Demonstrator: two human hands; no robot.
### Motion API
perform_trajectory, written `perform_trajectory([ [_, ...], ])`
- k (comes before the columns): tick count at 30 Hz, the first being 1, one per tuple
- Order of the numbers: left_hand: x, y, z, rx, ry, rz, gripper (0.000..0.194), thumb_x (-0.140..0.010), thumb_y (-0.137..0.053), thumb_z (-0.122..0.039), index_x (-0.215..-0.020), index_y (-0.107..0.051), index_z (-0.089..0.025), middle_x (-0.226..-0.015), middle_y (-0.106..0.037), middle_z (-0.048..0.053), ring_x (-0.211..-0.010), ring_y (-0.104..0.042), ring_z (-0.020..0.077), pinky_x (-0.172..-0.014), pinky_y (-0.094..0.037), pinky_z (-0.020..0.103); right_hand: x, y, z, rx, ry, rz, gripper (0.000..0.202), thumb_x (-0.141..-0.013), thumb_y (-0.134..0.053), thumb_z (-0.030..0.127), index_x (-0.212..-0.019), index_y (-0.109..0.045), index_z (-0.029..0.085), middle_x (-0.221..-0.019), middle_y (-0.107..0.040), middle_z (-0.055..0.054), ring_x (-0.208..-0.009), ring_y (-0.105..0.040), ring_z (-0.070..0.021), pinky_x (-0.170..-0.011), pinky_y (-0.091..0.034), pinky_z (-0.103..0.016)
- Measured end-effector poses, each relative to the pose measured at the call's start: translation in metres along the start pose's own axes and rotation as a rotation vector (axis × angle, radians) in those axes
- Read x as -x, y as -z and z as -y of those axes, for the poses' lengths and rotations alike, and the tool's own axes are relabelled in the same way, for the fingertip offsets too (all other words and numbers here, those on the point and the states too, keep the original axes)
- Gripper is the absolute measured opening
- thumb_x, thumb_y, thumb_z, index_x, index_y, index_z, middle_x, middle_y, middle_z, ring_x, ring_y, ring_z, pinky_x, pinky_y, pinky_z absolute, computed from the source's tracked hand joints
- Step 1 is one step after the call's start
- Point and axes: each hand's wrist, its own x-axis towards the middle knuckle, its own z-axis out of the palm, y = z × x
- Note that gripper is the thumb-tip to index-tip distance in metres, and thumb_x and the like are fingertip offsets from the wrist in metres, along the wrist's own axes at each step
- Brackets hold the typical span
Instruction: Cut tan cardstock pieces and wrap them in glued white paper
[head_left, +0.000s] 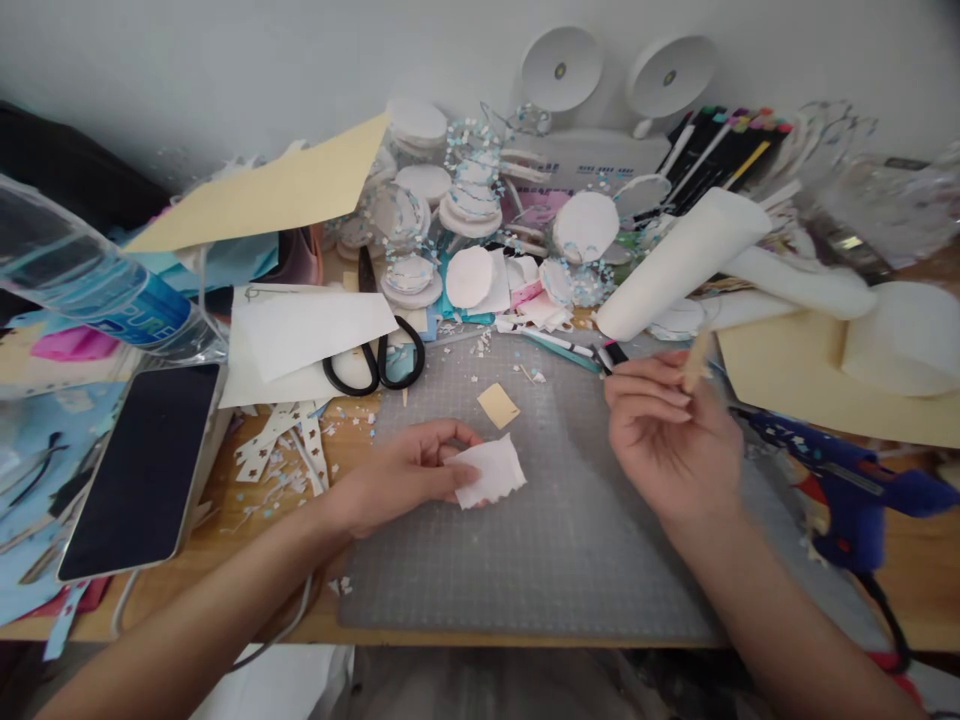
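L hand (405,475) was over the grey mat (540,570), fingers pinching a sm. white paper piece (493,472), thumb on top; its R edge looked ragged. R hand (682,455) was up, well apart from L, palm partly showing, fingers pinching a thin tan piece (697,362), too blurred to tell if stick or strip. A sm. tan card (498,406) lay flat on the mat, just beyond the white piece. Scissors (403,370) lay nr the mat's far L corner, partly under white sheets (315,330). Phone (142,470), screen dark, was far L on the counter (232,515), w/ paper scraps (281,440) btwn it & the mat. Blue glue gun (855,500) was R of R hand.
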Motion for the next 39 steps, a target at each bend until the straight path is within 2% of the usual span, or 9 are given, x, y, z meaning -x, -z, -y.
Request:
perform_trajectory([
  [5, 0.0, 0.001, -0.002, -0.065, 0.031, -0.001, 0.026, -0.082, -0.067, -0.03, -0.102, -0.062, -0.014, -0.081, -0.07, 0.002, -0.068, -0.061, 0.0098, -0.062, -0.043, 0.019, 0.002, -0.001, 0.016, -0.285, -0.06, 0.169, 0.026, -0.075, -0.063, -0.002, -0.08, -0.058, 0.023, -0.068, -0.054, 0.006, -0.058, -0.053, -0.0029, -0.049, -0.046, -0.005],
  [9, -0.001, -0.001, -0.002, 0.068, 0.07, 0.015, 0.027, -0.083, -0.066, -0.034, -0.099, -0.066, -0.012, -0.088, -0.072, 0.006, -0.076, -0.066, 0.013, -0.073, -0.051, 0.024, 0.007, 0.0, -0.002, 0.225, -0.15, 0.069, 0.011, -0.077, -0.069, 0.013, -0.074, -0.061, 0.02, -0.061, -0.053, 0.005, -0.049, -0.045, -0.0031, -0.04, -0.037, -0.01],
  [13, 0.0, -0.002, -0.003, 0.25, 0.107, 0.025, 0.032, -0.074, -0.074, -0.037, -0.093, -0.07, -0.011, -0.086, -0.074, 0.009, -0.077, -0.07, 0.0187, -0.076, -0.055, 0.03, 0.014, 0.007, -0.034, 0.801, -0.246, 0.077, 0.018, -0.08, -0.07, 0.028, -0.069, -0.06, 0.018, -0.051, -0.046, 0.006, -0.045, -0.035, -0.0045, -0.043, -0.027, -0.018],
  [17, 0.002, -0.002, -0.004, 0.337, 0.133, -0.007, 0.034, -0.066, -0.08, -0.035, -0.089, -0.073, -0.011, -0.082, -0.075, 0.008, -0.072, -0.071, 0.0195, -0.07, -0.056, 0.029, 0.017, 0.01, -0.046, 0.975, -0.275, 0.062, 0.029, -0.081, -0.068, 0.037, -0.066, -0.053, 0.017, -0.053, -0.042, 0.007, -0.047, -0.031, -0.0049, -0.044, -0.021, -0.021],
  [23, 0.002, 0.0, -0.004, 0.352, 0.152, 0.014, 0.028, -0.071, -0.076, -0.03, -0.091, -0.073, -0.009, -0.075, -0.073, 0.007, -0.066, -0.068, 0.0157, -0.065, -0.053, 0.025, 0.016, 0.009, -0.045, 1.089, -0.294, 0.079, 0.032, -0.08, -0.068, 0.039, -0.064, -0.051, 0.017, -0.058, -0.044, 0.005, -0.052, -0.035, -0.0059, -0.046, -0.025, -0.02],
  [26, 0.002, 0.0, -0.004, 0.356, 0.168, 0.012, 0.024, -0.072, -0.075, -0.028, -0.087, -0.073, -0.009, -0.074, -0.072, 0.006, -0.066, -0.067, 0.0151, -0.066, -0.052, 0.025, 0.018, 0.013, -0.043, 1.042, -0.145, 0.117, 0.024, -0.087, -0.062, 0.034, -0.07, -0.054, 0.019, -0.054, -0.041, 0.008, -0.047, -0.034, -0.0054, -0.044, -0.026, -0.019],
  [29, 0.002, 0.0, -0.005, 0.366, 0.205, 0.037, 0.02, -0.072, -0.074, -0.026, -0.082, -0.072, -0.009, -0.071, -0.071, 0.006, -0.064, -0.066, 0.0136, -0.063, -0.051, 0.023, 0.02, 0.014, -0.042, 1.149, 0.158, 0.187, 0.008, -0.09, -0.059, 0.025, -0.083, -0.06, 0.022, -0.059, -0.052, 0.006, -0.05, -0.046, -0.0067, -0.046, -0.036, -0.019],
  [34, 0.003, 0.0, -0.007, 0.425, 0.239, 0.069, 0.017, -0.072, -0.071, -0.023, -0.08, -0.071, -0.008, -0.067, -0.07, 0.005, -0.062, -0.065, 0.0136, -0.06, -0.05, 0.022, 0.022, 0.009, -0.038, 1.515, 0.639, 0.609, 0.021, -0.086, -0.057, 0.009, -0.102, -0.064, 0.021, -0.08, -0.067, -0.003, -0.074, -0.064, -0.0133, -0.065, -0.053, -0.026],
  [39, 0.003, 0.0, -0.009, 0.465, 0.271, 0.082, 0.015, -0.073, -0.068, -0.02, -0.079, -0.07, -0.008, -0.068, -0.071, 0.006, -0.063, -0.065, 0.0141, -0.062, -0.05, 0.023, 0.02, 0.005, -0.034, 1.638, 0.753, 0.834, 0.02, -0.09, -0.051, 0.01, -0.107, -0.061, 0.017, -0.087, -0.067, -0.008, -0.081, -0.064, -0.0139, -0.072, -0.056, -0.027],
])
